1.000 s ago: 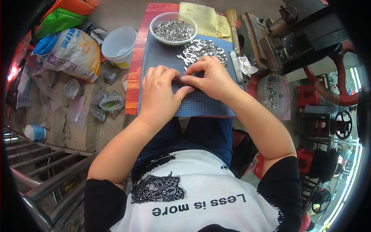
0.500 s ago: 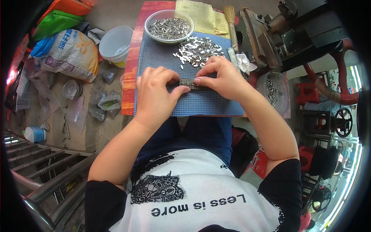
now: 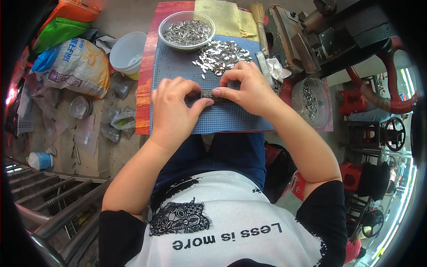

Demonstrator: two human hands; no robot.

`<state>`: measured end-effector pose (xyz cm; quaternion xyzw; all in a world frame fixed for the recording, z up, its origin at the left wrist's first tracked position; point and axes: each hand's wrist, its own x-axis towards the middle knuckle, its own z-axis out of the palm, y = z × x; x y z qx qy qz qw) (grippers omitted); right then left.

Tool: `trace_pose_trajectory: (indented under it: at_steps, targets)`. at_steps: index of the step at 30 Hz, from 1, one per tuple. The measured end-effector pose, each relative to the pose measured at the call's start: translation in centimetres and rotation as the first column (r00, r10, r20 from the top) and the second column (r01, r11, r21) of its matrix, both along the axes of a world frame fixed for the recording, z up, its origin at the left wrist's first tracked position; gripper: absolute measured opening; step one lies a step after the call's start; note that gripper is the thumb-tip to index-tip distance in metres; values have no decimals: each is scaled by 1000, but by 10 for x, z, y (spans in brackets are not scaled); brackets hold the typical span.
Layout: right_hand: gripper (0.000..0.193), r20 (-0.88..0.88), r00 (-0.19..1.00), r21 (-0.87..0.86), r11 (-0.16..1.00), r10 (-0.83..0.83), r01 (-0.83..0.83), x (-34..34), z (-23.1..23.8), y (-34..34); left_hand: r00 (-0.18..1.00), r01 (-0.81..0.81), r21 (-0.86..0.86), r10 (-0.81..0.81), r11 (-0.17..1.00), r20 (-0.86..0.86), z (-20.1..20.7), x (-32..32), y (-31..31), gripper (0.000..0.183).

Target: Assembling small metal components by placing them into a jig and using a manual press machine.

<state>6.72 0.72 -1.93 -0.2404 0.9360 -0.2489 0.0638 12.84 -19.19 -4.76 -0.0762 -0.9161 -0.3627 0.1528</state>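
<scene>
**Both hands on the little block, and a crowded counter!**

Right at the near side of the blue mat, here's my small dark metal block, gripped from both sides. My left fingers curl in over its left end, thumb tip on the near edge; my right fingers pinch the other end, thumb on top. Only a short slotted stretch peeks out between them; my own fingers hide the rest!

Just beyond, nearly at my right knuckles, sprawls the loose heap of small pieces, white and dark, a few strays on its left fringe. Touching its far left side sits the round clear bowl, loaded with slim silvery bits. Yellow cloth behind, brush along its right edge, bristles away from me.

Tight quarters on the right! A flat metal bar lies close past my right hand, then crumpled white tissue, then the heavy dark machine, with a clear tub of dark bits nearer me. Off the red-brown counter to the left: white bucket, bulging printed sack.
</scene>
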Motion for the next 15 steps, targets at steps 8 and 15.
trace_pose_trajectory:
  at_steps: [8, 15]
  targets:
    - [25, 14, 1000, -35, 999, -5, 6, -1, 3, 5, 1000, -4, -10, 4, 1000, 13, 2, 2, 1, 24]
    - [19, 81, 996, -32, 999, -35, 38, -4, 5, 23, 1000, 10, -3, -10, 1000, 18, -1, 1, -1, 24]
